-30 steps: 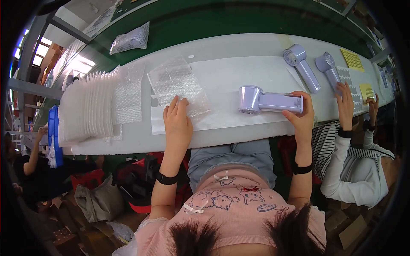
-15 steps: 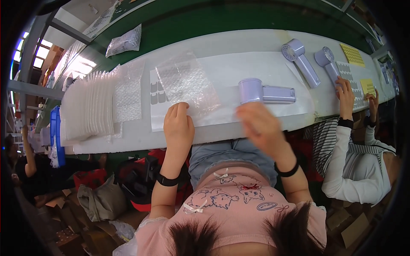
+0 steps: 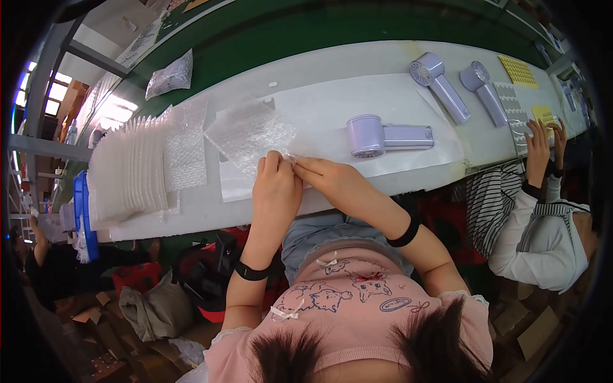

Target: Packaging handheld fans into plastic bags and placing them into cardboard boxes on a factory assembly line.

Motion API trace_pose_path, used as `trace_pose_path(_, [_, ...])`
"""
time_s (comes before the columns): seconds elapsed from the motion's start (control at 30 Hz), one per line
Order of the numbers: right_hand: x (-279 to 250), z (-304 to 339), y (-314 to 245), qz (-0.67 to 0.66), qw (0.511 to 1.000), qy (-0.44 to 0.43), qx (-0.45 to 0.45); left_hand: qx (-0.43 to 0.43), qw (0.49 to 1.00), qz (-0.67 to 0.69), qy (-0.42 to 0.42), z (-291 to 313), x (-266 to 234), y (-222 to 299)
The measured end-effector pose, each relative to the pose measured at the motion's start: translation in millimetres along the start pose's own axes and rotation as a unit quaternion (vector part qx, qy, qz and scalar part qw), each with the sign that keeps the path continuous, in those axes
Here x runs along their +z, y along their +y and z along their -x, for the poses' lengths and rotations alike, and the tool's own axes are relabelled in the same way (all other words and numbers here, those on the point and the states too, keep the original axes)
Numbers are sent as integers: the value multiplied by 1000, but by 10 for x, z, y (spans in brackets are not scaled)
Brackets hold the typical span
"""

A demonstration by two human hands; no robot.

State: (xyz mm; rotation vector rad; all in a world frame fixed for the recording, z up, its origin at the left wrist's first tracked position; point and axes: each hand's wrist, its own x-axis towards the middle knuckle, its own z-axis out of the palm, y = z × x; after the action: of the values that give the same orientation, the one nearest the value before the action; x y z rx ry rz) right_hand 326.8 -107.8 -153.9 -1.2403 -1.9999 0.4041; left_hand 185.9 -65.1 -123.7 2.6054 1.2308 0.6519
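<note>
Both hands meet at the near corner of a clear bubble-wrap bag, which lies tilted over a white sheet on the table. My left hand is closed, pinching the bag's near edge. The fingertips of my right hand press together on the same edge, touching the left fingers. To the right of the hands lies a light purple handheld fan, on its side with its round head toward me. Two more purple fans, one farther back and one beside it, rest to the right.
A thick stack of bubble-wrap bags stands on the left. A filled bubble-wrap pouch lies behind it, and a blue bin hangs by the left end. Yellow sticker sheets lie far right, near a co-worker's hands.
My right hand has moved left from beside the near fan to the bag and grips it. The bag has shifted and turned leftward. The co-worker's hand has left the second fan.
</note>
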Motion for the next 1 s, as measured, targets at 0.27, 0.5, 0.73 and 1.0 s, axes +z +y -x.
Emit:
trace_pose_path(0.27, [-1110,344,216,97,979,136,116,-83,990,89,-76,-205,84,-103])
trace_pose_path(0.5, [-1141,432,492,148,965,-1,216,-154,958,236,-45,-250,219,-115])
trace_pose_path(0.73, [-902,379,212,-60,967,56,242,-193,945,264,-30,-228,222,-35])
trace_pose_path(1.0, [-665,230,188,88,975,-11,203,-241,912,331,-16,-231,168,-87])
